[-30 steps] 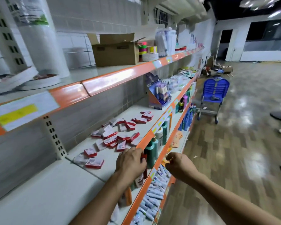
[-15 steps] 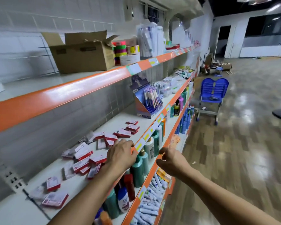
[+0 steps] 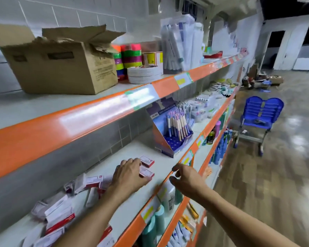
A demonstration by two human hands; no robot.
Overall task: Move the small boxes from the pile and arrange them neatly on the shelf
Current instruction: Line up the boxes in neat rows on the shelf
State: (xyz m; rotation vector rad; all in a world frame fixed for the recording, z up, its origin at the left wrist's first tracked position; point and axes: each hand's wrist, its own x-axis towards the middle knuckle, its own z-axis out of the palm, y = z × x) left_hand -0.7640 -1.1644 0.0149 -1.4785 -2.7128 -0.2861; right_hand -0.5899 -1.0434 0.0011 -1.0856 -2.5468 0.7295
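Head view: left hand (image 3: 130, 172) spread flat on small boxes (image 3: 146, 166) short of pen display (image 3: 171, 129), right hand (image 3: 187, 179) loosely curled, empty; next, squaring them up.

No words or numbers can be read here. The cardboard box (image 3: 61, 63) has dark print on its side, but it is too blurry. The price tags (image 3: 182, 81) on the orange shelf edge (image 3: 43, 132) and the small boxes (image 3: 146, 160) have labels, all too smeared to read.
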